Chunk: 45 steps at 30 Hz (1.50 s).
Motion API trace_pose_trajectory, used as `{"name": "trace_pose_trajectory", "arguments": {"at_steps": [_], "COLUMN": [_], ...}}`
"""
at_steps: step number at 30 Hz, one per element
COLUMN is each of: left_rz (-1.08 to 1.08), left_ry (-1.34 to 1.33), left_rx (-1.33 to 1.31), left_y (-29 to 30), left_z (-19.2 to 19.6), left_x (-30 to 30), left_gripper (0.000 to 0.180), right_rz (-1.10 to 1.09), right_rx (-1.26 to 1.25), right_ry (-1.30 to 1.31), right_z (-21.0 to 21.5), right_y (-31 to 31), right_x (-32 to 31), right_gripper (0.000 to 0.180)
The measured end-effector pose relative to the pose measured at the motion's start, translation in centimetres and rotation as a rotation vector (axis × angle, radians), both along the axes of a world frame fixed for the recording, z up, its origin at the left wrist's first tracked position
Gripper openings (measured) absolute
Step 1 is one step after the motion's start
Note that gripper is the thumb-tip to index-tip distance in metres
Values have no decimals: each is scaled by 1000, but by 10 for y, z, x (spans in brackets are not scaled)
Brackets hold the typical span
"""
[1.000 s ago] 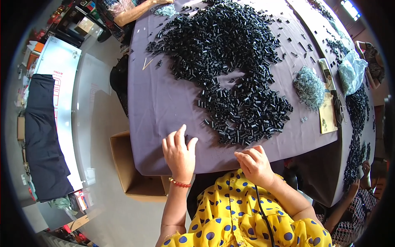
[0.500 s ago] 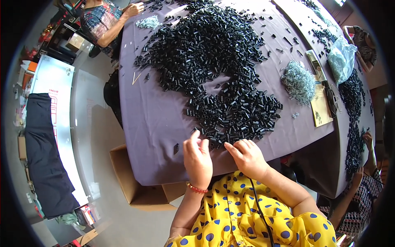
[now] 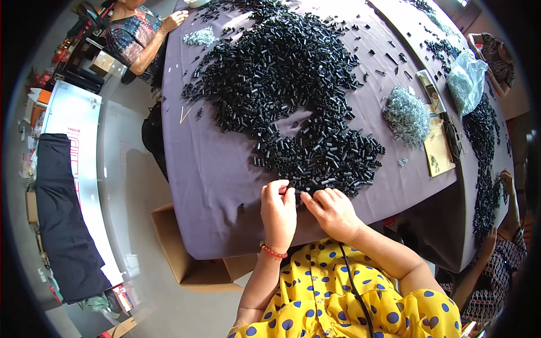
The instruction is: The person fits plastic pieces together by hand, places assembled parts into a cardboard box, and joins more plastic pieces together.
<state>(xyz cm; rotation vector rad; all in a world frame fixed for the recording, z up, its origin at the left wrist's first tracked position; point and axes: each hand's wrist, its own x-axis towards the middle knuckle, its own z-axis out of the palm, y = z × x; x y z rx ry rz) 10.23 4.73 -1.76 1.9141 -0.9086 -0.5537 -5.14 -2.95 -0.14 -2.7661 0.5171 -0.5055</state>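
The heap of short black tubes [image 3: 287, 73] covers much of the cloth-draped bench [image 3: 211, 180]. At the heap's near edge, the left hand [image 3: 278, 218] (a red beaded bracelet [image 3: 273, 252] rings its wrist) has thumb and forefinger bent almost together. The right hand [image 3: 338, 217], beside it at the same edge, has its fingers curled in and its thumb pointing leftward; I cannot tell whether either hand grips a tube. Right of the heap lie a mound of pale, shiny small pieces [image 3: 407, 117] and dark-framed glasses [image 3: 453, 138]. Left of the heap's far end is a co-worker's hand [image 3: 173, 21].
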Motion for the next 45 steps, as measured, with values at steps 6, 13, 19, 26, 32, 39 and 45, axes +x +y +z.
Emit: {"name": "trace_pose_trajectory", "arguments": {"at_steps": [6,13,19,26,32,39,45], "left_rz": [-55,42,46,111,198,125,-6], "left_ry": [251,-117,-322,-323,-453,-392,-293], "left_rx": [-84,-58,19,34,41,113,-7], "left_y": [-2,7,-10,-19,-30,-38,-22], "left_z": [7,2,12,14,14,12,14], "left_x": [-5,20,17,22,38,32,-3], "left_gripper": [19,20,24,26,29,24,19], "right_rz": [-97,6,31,211,126,39,-52], "right_rx": [-7,92,81,76,29,20,57], "right_ry": [-57,-96,-93,-8,-2,-2,-18], "right_z": [0,4,1,4,-1,1,-4], "right_y": [-13,2,7,10,1,2,1], "right_x": [-4,-14,-12,-1,3,-6,-11], "right_gripper": [48,50,50,53,40,43,45]}}
